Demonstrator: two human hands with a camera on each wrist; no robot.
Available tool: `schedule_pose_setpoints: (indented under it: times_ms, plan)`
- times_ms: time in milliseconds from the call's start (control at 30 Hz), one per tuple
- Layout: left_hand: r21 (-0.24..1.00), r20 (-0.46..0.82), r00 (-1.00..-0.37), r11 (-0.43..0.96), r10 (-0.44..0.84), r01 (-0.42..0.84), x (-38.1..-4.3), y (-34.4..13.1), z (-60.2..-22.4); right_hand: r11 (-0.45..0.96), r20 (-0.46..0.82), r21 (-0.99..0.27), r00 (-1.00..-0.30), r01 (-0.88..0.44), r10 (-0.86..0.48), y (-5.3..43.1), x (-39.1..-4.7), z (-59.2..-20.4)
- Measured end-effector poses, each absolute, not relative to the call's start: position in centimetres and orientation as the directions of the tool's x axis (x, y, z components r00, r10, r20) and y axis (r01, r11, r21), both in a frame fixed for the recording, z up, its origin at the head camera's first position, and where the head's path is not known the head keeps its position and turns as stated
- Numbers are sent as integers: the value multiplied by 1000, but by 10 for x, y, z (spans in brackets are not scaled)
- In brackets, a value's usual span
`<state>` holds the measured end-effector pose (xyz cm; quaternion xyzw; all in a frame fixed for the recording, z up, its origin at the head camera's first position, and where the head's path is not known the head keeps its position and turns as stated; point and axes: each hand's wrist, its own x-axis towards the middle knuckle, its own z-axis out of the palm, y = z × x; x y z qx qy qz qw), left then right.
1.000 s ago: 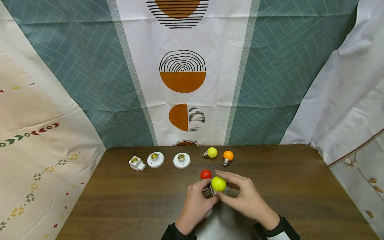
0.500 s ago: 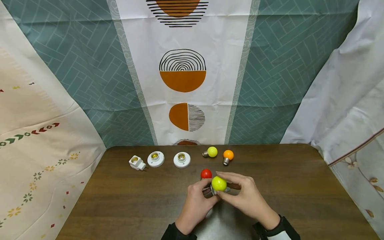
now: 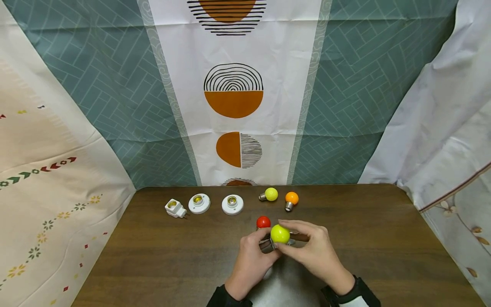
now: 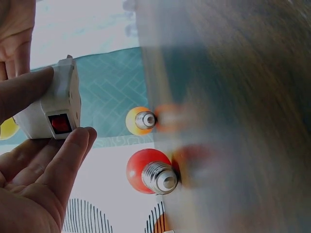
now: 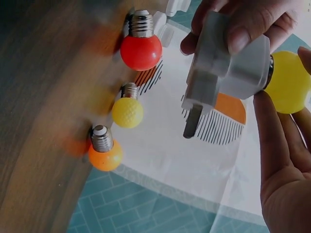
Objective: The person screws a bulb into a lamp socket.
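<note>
My left hand (image 3: 251, 253) grips a white plug-in lamp socket (image 4: 46, 111), held up off the table, with a red switch on one side and metal plug pins (image 5: 193, 121). Seated at the socket's mouth is a yellow bulb (image 3: 280, 234); a little of its dark base shows in the right wrist view. The thumb and fingers of my right hand (image 3: 312, 245) are around this bulb. Just beyond the hands, a red bulb (image 3: 263, 222) lies on the table, its metal screw base plain in the left wrist view.
On the brown table (image 3: 184, 256), a textured yellow bulb (image 3: 271, 194) and an orange bulb (image 3: 292, 198) lie at the back. Two round white lamp holders (image 3: 232, 205) and another white plug-in socket (image 3: 175, 209) stand back left. Patterned cloths (image 3: 345, 106) hang behind.
My right fingers and thumb have shifted slightly around the yellow bulb, the thumb a little to the left. The left hand and the other things stay in place.
</note>
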<state>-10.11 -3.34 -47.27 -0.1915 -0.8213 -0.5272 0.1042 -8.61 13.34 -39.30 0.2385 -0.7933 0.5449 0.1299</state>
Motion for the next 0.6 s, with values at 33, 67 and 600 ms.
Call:
schedule_pose_setpoints:
  times_ms: [33,67,600]
  plan:
    - [828,373,-905,367,205,425,-101,-33,-473,294,471,-800,-851,-523,-230,133,-86,-393]
    - [829,373,-905,364,207,425,-101,-33,-473,296,479,-796,-849,-528,-223,133,-86,-394]
    - [883,333,-908,254,254,395,-102,-38,-473,282,448,-821,-866,-496,-219,143,-103,-428]
